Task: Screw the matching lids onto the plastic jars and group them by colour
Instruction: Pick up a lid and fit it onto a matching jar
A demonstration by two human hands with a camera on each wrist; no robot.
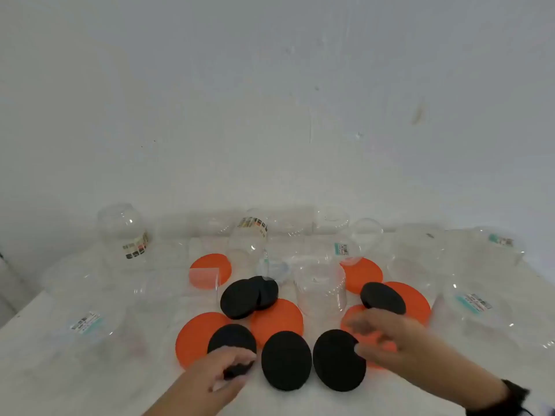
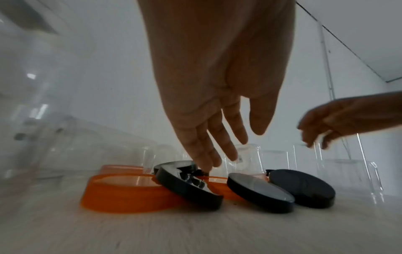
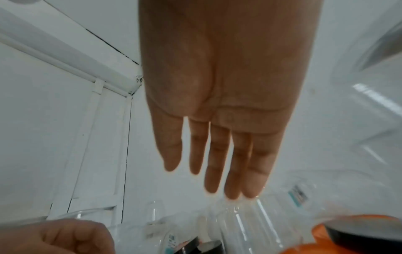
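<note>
Several black lids and larger orange lids lie mixed at the middle of the white table (image 1: 90,379). My left hand (image 1: 237,366) reaches down with fairly straight fingers onto the nearest left black lid (image 1: 231,337). In the left wrist view that lid (image 2: 187,189) leans tilted on an orange lid (image 2: 121,194), and my left hand (image 2: 232,151) touches its far edge with its fingertips, thumb held apart. My right hand (image 1: 369,336), blurred, hovers with empty straight fingers (image 3: 211,178) over an orange lid (image 1: 354,318) beside another black lid (image 1: 338,360).
Several clear plastic jars without lids stand or lie around the lids, one (image 1: 319,288) right behind them and others along the white wall (image 1: 270,115). Labelled jars (image 1: 90,322) (image 1: 477,307) flank both sides. The table's front strip is bare.
</note>
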